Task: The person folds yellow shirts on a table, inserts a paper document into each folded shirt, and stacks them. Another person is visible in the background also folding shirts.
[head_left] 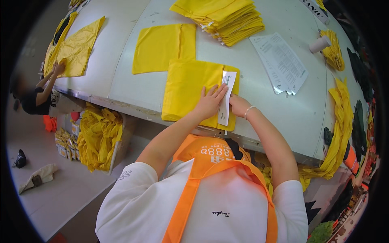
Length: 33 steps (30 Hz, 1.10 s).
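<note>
A folded yellow garment with a zip-like dark line lies flat near the table's front edge. A narrow white printed paper slip rests along its right part. My left hand lies on the slip and garment with its fingers stretched out flat. At the slip's right edge, my right hand has its fingers curled in; the fingertips are partly hidden there. Just beyond lies another folded yellow piece, partly overlapped by the first. Farther back sits a stack of folded yellow pieces.
Printed white sheets are fanned out to the right, near a pale roll and a yellow bundle. Loose yellow fabric hangs over the right edge. At left, a co-worker handles yellow fabric, above a full bin.
</note>
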Tool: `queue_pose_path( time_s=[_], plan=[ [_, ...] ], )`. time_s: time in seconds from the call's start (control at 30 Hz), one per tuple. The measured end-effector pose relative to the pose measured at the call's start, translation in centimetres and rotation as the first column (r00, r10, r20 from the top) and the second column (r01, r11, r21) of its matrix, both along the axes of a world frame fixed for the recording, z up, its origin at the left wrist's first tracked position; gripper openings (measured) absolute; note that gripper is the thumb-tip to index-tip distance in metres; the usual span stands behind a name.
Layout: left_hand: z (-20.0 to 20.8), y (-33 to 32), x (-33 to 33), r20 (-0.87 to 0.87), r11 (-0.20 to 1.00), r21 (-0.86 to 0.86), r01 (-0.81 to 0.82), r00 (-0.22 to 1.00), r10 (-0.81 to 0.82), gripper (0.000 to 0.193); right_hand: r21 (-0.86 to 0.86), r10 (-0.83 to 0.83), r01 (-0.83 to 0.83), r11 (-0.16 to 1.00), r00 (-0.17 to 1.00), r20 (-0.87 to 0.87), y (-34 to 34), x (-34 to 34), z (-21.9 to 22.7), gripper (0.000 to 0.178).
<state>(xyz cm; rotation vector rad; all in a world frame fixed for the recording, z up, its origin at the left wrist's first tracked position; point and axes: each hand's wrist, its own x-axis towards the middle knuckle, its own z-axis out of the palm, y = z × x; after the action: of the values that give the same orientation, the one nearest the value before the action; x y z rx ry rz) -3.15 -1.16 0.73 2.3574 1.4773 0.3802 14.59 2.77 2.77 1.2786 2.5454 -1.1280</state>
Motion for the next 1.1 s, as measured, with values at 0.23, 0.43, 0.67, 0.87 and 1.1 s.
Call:
queue_pose_path(
  time_s=[0.23,0.43,0.67,0.87,1.1],
  plan=[
    [0.1,0.3,-0.2,-0.024,0.993,-0.115,-0.002,1.000,-0.001,0.064,0.454,0.241,-0.403,0.795,0.895,0.375,2.8,0.6,1.0,0.012],
    [2.5,-0.6,0.0,-0.189,0.990,-0.106,0.092,0.976,-0.111,0.058,0.215,0.401,-0.484,0.848,0.852,0.336,3.5,3.4,8.5,0.015],
    [1.5,0.4,1.7,-0.127,0.950,-0.019,0.310,0.942,-0.310,0.061,0.229,0.381,-0.502,0.834,0.825,0.417,2.2,3.5,8.1,0.015],
    [-0.7,1.4,1.6,-0.055,0.987,0.002,0.162,0.985,-0.162,0.063,0.502,0.194,-0.161,0.850,0.981,-0.015,0.2,1.2,7.7,0.032],
    [1.1,-0.1,0.3,-0.009,0.982,-0.079,0.173,0.985,-0.174,0.077,0.368,-0.543,0.556,0.745,0.826,-0.149,-8.0,1.9,1.9,0.049]
  ],
)
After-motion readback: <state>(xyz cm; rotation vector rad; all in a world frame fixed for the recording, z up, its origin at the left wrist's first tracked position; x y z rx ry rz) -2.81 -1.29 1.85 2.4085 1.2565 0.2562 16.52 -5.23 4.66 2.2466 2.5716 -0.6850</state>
